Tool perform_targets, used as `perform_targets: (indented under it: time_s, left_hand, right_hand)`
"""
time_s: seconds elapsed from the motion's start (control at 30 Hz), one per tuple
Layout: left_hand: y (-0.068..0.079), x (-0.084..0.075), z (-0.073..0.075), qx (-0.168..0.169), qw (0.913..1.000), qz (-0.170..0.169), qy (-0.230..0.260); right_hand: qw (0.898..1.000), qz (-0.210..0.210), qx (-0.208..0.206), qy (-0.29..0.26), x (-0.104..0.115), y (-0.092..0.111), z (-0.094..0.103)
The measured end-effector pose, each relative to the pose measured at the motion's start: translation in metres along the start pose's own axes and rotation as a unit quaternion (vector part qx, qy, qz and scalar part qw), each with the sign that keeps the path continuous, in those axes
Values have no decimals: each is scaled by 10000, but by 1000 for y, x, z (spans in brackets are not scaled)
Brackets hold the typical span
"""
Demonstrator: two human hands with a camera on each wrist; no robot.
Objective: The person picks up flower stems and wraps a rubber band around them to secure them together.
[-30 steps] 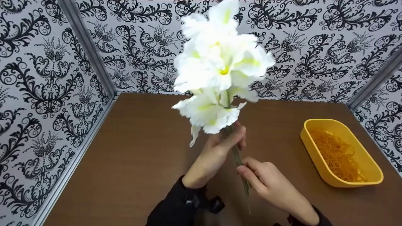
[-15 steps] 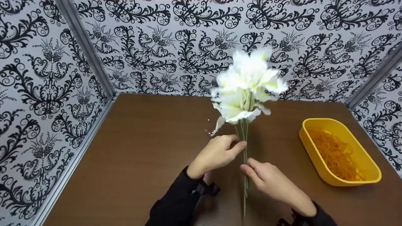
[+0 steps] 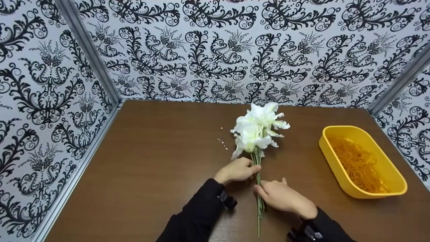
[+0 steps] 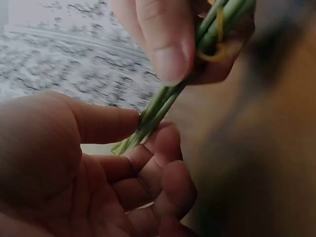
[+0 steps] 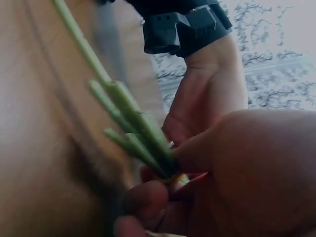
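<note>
A bunch of white ruffled flowers point(image 3: 257, 129) lies low over the brown table, blooms pointing away and long green stems point(image 3: 258, 205) toward me. Just below the blooms my left hand point(image 3: 237, 170) pinches the stems between thumb and fingers; its other fingers curl loosely in the left wrist view. Lower down, my right hand point(image 3: 282, 196) grips the same stems. A thin yellow-orange rubber band point(image 4: 217, 42) loops around the stems at the right hand, its far side hidden. Uneven stem ends point(image 5: 123, 116) stick out past the right hand in the right wrist view.
At the right stands a yellow tub point(image 3: 327, 151) holding many loose orange rubber bands point(image 3: 357, 168). Small shiny specks point(image 3: 222, 144) lie on the table point(image 3: 151, 168) left of the blooms. Patterned walls point(image 3: 215, 50) close off the back and sides.
Both hands have lowered the flowers from upright in front of me down toward the table, blooms now farther away. Both keep their hold on the stems. The tub has stayed put.
</note>
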State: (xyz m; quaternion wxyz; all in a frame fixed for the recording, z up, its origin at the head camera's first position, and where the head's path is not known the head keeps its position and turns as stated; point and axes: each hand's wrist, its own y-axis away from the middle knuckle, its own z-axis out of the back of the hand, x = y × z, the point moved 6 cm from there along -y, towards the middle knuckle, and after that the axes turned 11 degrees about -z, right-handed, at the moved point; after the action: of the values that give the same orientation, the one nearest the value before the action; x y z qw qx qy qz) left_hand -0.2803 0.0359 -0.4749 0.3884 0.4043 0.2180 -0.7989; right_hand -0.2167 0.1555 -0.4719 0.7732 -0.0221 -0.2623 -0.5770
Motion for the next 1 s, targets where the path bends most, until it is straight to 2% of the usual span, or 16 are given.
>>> perform_targets:
  time_s: [0.1, 0.27, 0.47, 0.7, 0.87, 1.0]
  left_hand:
    - [-2, 2, -6, -58, 9992, -67, -385]
    - [-3, -3, -9, -198, 9931, -62, -1156]
    - [-1, 0, -8, -221, 9934, 86, -1119]
    - [-1, 2, -8, -301, 9937, 73, -1076]
    - [-2, 4, -9, -299, 9937, 111, -1070]
    - [-2, 3, -9, -310, 9917, 2, -1244]
  right_hand:
    - [9997, -14, -122, 197, -3, -2, -3]
    - [9990, 94, -322, 306, -4, -3, -1]
    - [9986, 219, -334, 356, -4, -4, -3]
    - [9973, 152, -414, 593, -6, -6, -3]
    - [9976, 61, -326, 610, -8, -7, -3]
    - [9978, -22, -198, 629, -9, -7, -3]
